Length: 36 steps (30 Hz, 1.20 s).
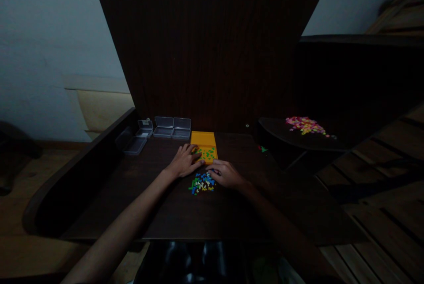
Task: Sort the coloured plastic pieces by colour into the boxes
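Note:
A yellow lidded box stands opened on the dark table, with several small green pieces inside. My left hand rests at the box's left side, its fingers spread and reaching over the near left part. Just in front of the box lies a loose pile of small blue, green, white and yellow plastic pieces. My right hand is at the pile's right edge, its fingers curled together. Whatever sits between those fingertips is too small and dark to make out.
Clear plastic cases with raised lids stand at the back left, and another clear case lies nearer the left side wall. Pink and yellow bits are heaped on the raised shelf at right. A small green piece lies below it.

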Each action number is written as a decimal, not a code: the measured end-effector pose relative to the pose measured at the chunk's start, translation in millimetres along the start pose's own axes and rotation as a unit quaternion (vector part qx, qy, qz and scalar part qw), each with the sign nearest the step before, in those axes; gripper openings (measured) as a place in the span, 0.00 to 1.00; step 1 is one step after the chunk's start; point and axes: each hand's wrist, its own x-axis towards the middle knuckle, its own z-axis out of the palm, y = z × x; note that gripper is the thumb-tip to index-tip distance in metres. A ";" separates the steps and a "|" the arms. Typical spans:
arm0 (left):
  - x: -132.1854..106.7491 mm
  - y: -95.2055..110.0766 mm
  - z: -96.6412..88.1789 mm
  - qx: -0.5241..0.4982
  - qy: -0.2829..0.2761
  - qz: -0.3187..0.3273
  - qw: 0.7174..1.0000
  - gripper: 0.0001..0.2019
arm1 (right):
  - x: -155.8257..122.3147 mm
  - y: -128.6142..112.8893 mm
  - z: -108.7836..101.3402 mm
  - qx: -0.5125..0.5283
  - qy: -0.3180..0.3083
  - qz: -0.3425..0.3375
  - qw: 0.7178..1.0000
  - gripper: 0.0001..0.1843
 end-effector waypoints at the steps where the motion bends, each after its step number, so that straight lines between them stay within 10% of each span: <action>1: -0.7 0.2 0.1 0.002 -0.001 0.002 1.000 0.24 | 0.0 0.1 0.0 0.001 0.001 -0.001 1.000 0.10; 20: -15.8 -7.7 -19.1 -0.102 0.094 -0.040 0.990 0.20 | 0.6 6.9 -8.4 0.008 0.039 0.036 0.999 0.09; 36: -44.2 16.1 -0.1 -0.230 0.024 0.012 0.973 0.10 | -0.5 2.9 -10.9 0.073 -0.098 -0.010 0.992 0.15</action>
